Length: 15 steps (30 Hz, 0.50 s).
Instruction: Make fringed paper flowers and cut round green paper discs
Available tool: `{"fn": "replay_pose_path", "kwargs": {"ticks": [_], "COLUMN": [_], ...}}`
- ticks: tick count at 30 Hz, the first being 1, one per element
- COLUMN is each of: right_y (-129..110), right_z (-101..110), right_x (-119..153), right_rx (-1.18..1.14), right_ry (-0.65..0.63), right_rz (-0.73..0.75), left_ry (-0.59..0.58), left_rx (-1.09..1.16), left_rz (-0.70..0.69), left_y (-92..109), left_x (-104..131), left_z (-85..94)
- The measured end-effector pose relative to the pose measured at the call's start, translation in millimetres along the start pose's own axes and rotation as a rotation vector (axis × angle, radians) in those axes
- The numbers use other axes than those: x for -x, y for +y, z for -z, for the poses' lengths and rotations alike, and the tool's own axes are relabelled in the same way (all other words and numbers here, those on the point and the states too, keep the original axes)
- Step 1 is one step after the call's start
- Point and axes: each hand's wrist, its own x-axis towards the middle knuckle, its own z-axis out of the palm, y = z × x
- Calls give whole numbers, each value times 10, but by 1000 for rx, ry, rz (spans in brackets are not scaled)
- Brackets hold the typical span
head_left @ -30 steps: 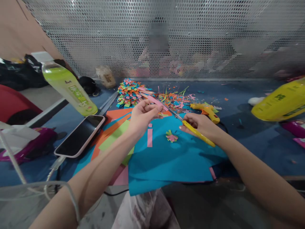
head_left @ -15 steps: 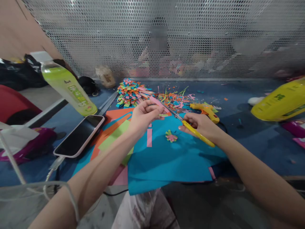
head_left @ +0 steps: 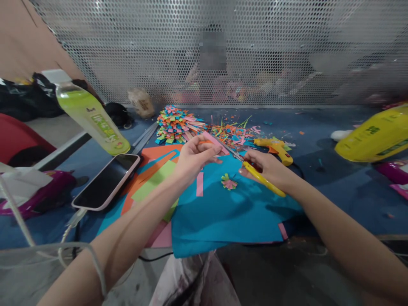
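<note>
Between the thumb and fingers of my left hand is a pink paper strip, with a bit of orange showing behind it. My right hand is closed around the yellow handles of a pair of scissors. Their metal blades point up and left and lie against the strip; whether they are parted I cannot tell. Below the hands, a small fringed paper flower in pink and green rests on a blue sheet. Left of it lies another pink strip.
Behind my hands stand a cone of fringed paper and a pile of paper scraps. A yellow glue gun lies to the right. Leftward are a phone, a green drink bottle and coloured sheets. A yellow bottle lies far right.
The pink strip in my left hand has shifted slightly right and is angled differently, showing more of its length along the blades. The scissors have moved only a little.
</note>
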Motion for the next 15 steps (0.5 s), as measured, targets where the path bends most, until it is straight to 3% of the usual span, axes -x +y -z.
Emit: {"fn": "replay_pose_path", "kwargs": {"ticks": [15], "right_y": [77], "right_z": [-8], "right_x": [-2], "right_rx": [23], "right_ry": [-5], "right_rz": [-3], "left_ry": [-33], "left_rx": [-1], "left_rz": [-21], "left_y": [12], "left_x": [-4], "left_z": [29]}}
